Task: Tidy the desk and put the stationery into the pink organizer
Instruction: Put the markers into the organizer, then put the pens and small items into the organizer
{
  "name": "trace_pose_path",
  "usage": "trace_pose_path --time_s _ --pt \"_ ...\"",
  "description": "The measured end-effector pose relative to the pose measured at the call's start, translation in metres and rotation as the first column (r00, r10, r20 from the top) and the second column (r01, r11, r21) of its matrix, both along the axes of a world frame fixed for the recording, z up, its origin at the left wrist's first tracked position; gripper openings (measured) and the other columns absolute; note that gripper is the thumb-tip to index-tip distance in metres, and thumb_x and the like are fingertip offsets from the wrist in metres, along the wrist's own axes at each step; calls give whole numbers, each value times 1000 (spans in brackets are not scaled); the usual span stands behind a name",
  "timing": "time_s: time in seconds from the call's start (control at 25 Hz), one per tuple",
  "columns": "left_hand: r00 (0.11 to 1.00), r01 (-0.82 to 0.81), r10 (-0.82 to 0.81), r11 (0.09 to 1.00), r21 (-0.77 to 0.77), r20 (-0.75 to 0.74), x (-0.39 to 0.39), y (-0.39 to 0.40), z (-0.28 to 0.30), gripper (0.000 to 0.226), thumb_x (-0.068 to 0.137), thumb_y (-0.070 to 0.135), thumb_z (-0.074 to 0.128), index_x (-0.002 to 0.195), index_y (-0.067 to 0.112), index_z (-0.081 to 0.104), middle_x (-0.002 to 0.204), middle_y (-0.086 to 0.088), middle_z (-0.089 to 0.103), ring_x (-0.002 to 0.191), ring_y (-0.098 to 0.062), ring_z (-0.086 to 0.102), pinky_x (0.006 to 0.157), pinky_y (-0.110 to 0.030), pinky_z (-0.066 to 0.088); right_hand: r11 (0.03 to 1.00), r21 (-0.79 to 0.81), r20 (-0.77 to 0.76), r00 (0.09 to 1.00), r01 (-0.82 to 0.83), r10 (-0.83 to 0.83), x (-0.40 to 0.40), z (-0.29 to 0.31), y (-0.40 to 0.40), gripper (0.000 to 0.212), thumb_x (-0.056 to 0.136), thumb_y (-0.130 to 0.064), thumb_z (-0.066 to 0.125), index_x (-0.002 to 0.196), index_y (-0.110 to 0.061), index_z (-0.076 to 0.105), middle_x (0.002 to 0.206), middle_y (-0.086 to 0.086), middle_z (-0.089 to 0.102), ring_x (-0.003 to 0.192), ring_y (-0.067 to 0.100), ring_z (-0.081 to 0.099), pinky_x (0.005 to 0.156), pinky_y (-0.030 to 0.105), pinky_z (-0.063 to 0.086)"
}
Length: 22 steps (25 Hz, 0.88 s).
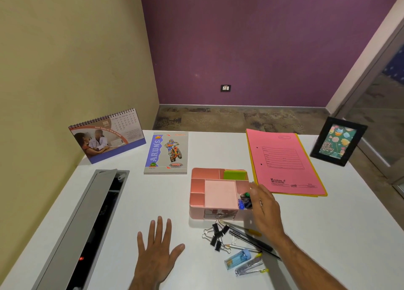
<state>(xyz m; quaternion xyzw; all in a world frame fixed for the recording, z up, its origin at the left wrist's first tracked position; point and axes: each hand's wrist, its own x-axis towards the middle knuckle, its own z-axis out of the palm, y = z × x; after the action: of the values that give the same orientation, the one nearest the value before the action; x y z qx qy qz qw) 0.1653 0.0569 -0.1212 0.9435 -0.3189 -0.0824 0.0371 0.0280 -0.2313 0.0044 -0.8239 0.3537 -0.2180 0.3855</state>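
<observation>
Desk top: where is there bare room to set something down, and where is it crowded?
Bare: between the notebook and pink folder; between the cable tray and pink organizer, though the left hand lies flat there; the right side below the folder. Crowded: binder clips, pens and stapler before the organizer.

An office corner is showing here: a white desk [218, 154] is carrying a spiral desk calendar [107, 134], pink file folders [284, 160] and a framed card [337, 143]; a cable tray [87, 219] is running along its edge; a wall socket [225, 88] is sitting low on the purple wall.
</observation>
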Motion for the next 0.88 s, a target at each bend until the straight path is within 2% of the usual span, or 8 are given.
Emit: trace_pose_path --time_s 0.12,0.2,0.36,0.44,0.52,0.6,0.72,0.88 --pt "1000 -6 7 999 44 -19 0 0 0 83 89 77 24 154 25 24 163 -4 11 152 -20 -11 115 -53 -5 990 48 89 987 129 -133 -13 -5 4 60 93 -55 27 130 -19 56 132 2 57 126 20 47 102 33 37" --pt "999 -2 3 999 40 -36 1 -1 0 83 89 77 25 154 24 23 160 -8 29 152 -22 -5 112 -55 4 990 2 56 988 142 -142 -27 -15 5 44 95 -44 40 124 -18 60 124 2 61 119 21 51 95 31 40" --pt "988 -35 41 998 45 -147 2 -9 -1 83 89 77 17 148 21 36 148 -12 47 145 -30 14 103 -60 20 969 -179 -157 978 -168 140 -64 -47 13 18 89 -32 61 103 -24 67 102 -11 61 101 11 53 83 29 46" --pt "987 -58 71 994 96 -141 1 -12 9 104 78 87 -4 154 19 21 160 -9 21 150 -28 11 106 -67 21 898 -218 -275 907 -381 318 -79 -55 21 24 83 -39 58 103 -28 66 101 -17 60 100 5 50 86 28 46" --pt "984 -72 87 993 95 -158 -2 -15 20 125 50 87 -33 152 19 -11 158 -1 -20 152 -25 -11 114 -65 7 824 -209 -373 822 -526 430 -85 -56 28 30 79 -42 56 105 -31 65 104 -16 62 100 6 51 88 29 46" --pt "977 -83 104 990 116 -186 -6 -17 28 130 48 82 -39 156 22 1 163 -3 -10 153 -28 0 113 -66 13 764 -208 -487 742 -611 461 -85 -52 31 33 78 -42 51 107 -32 64 105 -14 61 101 6 49 88 29 45" --pt "987 -55 69 994 91 -148 -20 -13 27 98 87 73 -7 135 21 59 146 -6 52 132 -30 52 94 -65 46 732 -233 -560 703 -641 438 -79 -51 31 31 79 -39 47 105 -31 64 105 -11 59 102 11 49 85 30 43" --pt "990 42 -61 987 -152 -124 -34 -14 32 62 85 60 39 129 22 61 134 1 60 126 -25 55 100 -49 45 712 -243 -610 674 -659 416 -71 -50 29 27 83 -38 46 101 -28 64 103 -6 58 101 18 51 79 33 42"
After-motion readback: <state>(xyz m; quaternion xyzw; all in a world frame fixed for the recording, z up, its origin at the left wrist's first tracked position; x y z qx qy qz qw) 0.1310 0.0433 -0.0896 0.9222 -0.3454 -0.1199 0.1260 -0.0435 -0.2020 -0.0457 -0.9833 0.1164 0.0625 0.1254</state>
